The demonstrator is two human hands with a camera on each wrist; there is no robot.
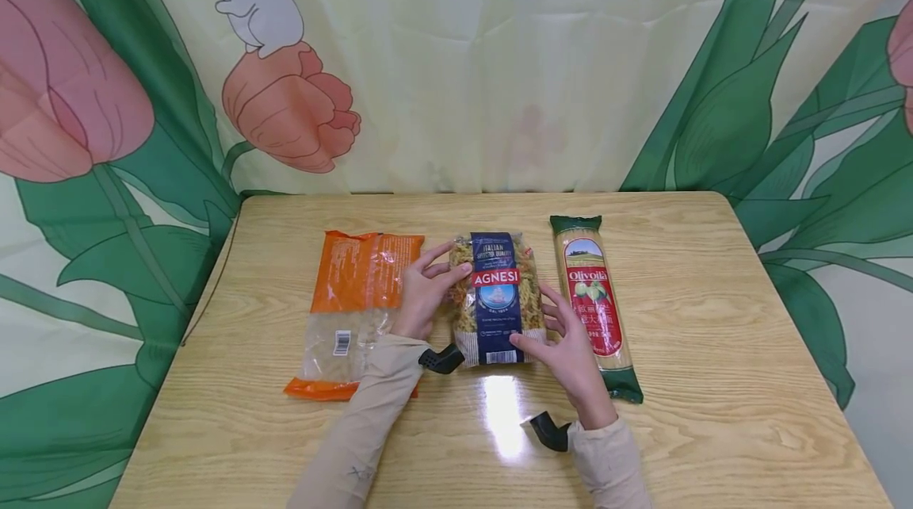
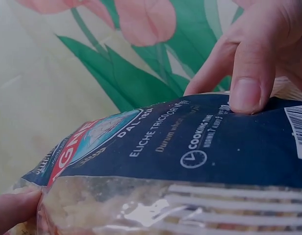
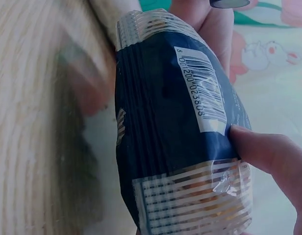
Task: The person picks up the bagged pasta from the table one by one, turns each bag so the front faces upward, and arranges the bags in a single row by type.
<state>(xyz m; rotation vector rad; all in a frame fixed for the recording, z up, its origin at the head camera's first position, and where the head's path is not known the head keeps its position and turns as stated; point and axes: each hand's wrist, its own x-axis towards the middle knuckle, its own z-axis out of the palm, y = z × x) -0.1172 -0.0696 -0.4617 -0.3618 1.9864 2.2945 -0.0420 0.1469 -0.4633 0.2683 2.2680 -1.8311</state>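
Both hands hold a blue-banded AGNESI pasta bag (image 1: 497,299) above the middle of the table. My left hand (image 1: 423,295) grips its left edge, thumb on the front. The right hand (image 1: 571,350) pinches the lower right side, its thumb near the barcode. In the left wrist view the bag (image 2: 205,142) lies between the left thumb at lower left and the right hand (image 2: 264,54). From the right wrist the bag's bottom end (image 3: 165,107) faces the camera, with the right thumb (image 3: 268,152) pressing beside the barcode.
An orange and clear bag (image 1: 357,279) lies left on the wooden table (image 1: 713,334), partly behind the left forearm. To the right lies a long Olivoilà pasta pack (image 1: 592,295) with green ends. A printed curtain (image 1: 499,97) hangs behind the table.
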